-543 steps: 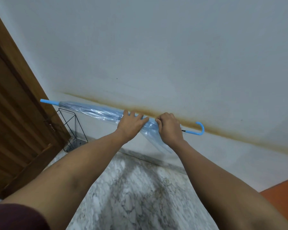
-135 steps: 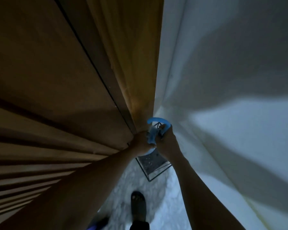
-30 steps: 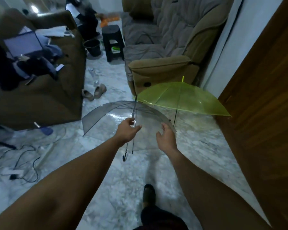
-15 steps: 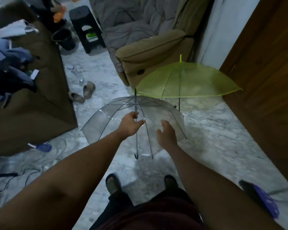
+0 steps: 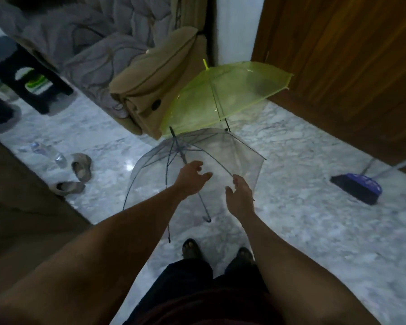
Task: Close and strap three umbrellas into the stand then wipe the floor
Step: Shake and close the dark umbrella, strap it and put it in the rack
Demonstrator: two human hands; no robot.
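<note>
Right now a person is standing on a pale marble floor (image 5: 302, 231) and stretching both bare arms forward and down toward a clear umbrella (image 5: 211, 148). That umbrella is lying open on the floor just ahead of the person's feet (image 5: 191, 248), its tip (image 5: 171, 130) pointing toward the armchair (image 5: 150, 85) and its hooked handle (image 5: 206, 219) pointing back toward the person. The left hand (image 5: 191, 177) is hovering over the dark shaft (image 5: 177, 146) with its fingers loosely spread and only slightly bent. It is gripping nothing, and whether it is touching the shaft I cannot tell. The right hand (image 5: 240, 195) is hanging just beside it, palm turned inward, fingers relaxed and nearly straight, holding nothing. Its fingertips are sitting close to one thin rib (image 5: 220, 164) of the umbrella, but contact is not clear. A green umbrella (image 5: 225, 99) is also standing open, behind the clear one and close against its far edge, between the armchair and a wooden door (image 5: 349, 66). Off to the right, a broom (image 5: 359, 188) with a purple head is lying on the floor near the door. To the left, a pair of sandals (image 5: 77, 174) and a plastic bottle (image 5: 49, 153) are lying on the floor, and a black stool (image 5: 31, 73) is standing farther back.
</note>
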